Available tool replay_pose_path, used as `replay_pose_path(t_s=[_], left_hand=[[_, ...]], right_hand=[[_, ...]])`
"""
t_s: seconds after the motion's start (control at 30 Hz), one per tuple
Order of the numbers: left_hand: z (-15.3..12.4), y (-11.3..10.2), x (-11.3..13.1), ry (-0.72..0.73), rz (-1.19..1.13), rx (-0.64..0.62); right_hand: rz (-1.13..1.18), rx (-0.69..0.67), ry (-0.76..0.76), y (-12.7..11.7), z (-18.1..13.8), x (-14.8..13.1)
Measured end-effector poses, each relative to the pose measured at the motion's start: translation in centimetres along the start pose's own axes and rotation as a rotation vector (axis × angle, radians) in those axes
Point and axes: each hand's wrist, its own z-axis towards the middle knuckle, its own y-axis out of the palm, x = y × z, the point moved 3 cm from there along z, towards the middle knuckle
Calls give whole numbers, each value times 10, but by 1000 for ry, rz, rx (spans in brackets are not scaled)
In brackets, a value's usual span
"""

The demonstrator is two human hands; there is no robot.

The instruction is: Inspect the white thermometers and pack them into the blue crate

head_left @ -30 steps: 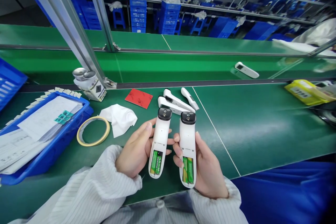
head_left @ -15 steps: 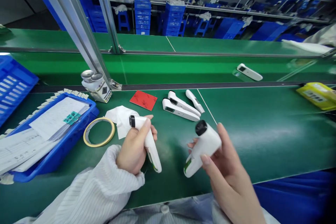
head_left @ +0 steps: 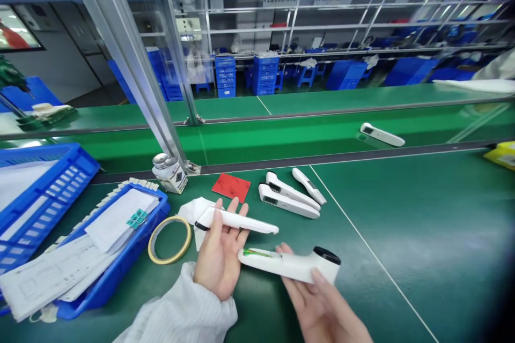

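Observation:
In my left hand (head_left: 223, 262) lies a white handheld infrared thermometer (head_left: 245, 221), thumb on top and fingers beneath, its black-tipped head to the left. My right hand (head_left: 317, 300) grips a second thermometer (head_left: 277, 263) by its head, whose black end faces up and right. That one's handle points left toward my left palm, and an opening in it shows green and yellow inside. Beyond my hands, several more white thermometers (head_left: 287, 202) rest on the green bench. A crumpled white cloth or tissue (head_left: 197, 208) lies partly behind my left hand.
On the left are a tape roll (head_left: 169, 240), a blue tray of papers (head_left: 161, 206) and a blue crate (head_left: 76, 171). A red card (head_left: 232, 186) and a small white box with metal cups (head_left: 171, 174) lie farther back. Another thermometer (head_left: 382, 135) sits beyond the bench's dark rail.
Both thermometers have turned from steeply slanted to nearly level, and my hands have come closer together. My left hand has rolled palm-up. The camera view has tilted upward.

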Motion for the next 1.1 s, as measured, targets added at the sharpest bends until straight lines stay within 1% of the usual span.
replay_pose_path(t_s=[0.1,0.23,0.37,0.43,0.5,0.53,0.6,0.63,0.67,0.7,0.73,0.77,0.8,0.83,0.87,0.9,0.97,1.03,1.1], left_hand=[[1,-4,-4,8,-15,47],[-1,-5,-14,4,-29,75],[-9,-3,-23,-22,-9,119],[-10,-3,-24,-6,5,143],[-11,-3,-22,36,21,151],[-11,-3,-21,58,30,142],[-11,-4,-21,100,54,89],[-11,-5,-21,117,69,49],[-12,-6,-23,128,86,6],[-13,-8,-24,128,106,-34],[-14,-10,-26,122,135,-66],[-15,-12,-28,110,175,-87],[-17,-14,-29,99,221,-102],[-18,-15,-30,91,269,-119],[-19,-16,-30,86,310,-142],[-21,-16,-30,80,337,-178],[-24,-14,-29,53,354,-296],[-27,-10,-30,19,339,-439],[-29,-8,-33,-6,316,-535]], right_hand=[[78,37,-1,5,6,16],[133,79,-15,8,9,27],[93,48,-2,12,10,44],[-7,32,-5,14,7,50],[-203,54,-56,14,3,44],[-347,79,-135,13,1,36],[-736,109,-410,14,-3,11],[-969,80,-563,16,-4,0],[-1205,5,-691,19,-4,-8],[-1424,-103,-770,22,-3,-11],[-1607,-217,-797,23,0,-11],[-1743,-318,-790,23,4,-8],[-1827,-384,-774,22,7,-4],[-1867,-413,-765,21,9,-1],[-1868,-410,-767,19,11,3],[-1841,-392,-765,17,12,5],[-1734,-325,-714,11,12,8],[-1568,-249,-593,4,9,6],[-1327,-236,-417,-4,5,3]])
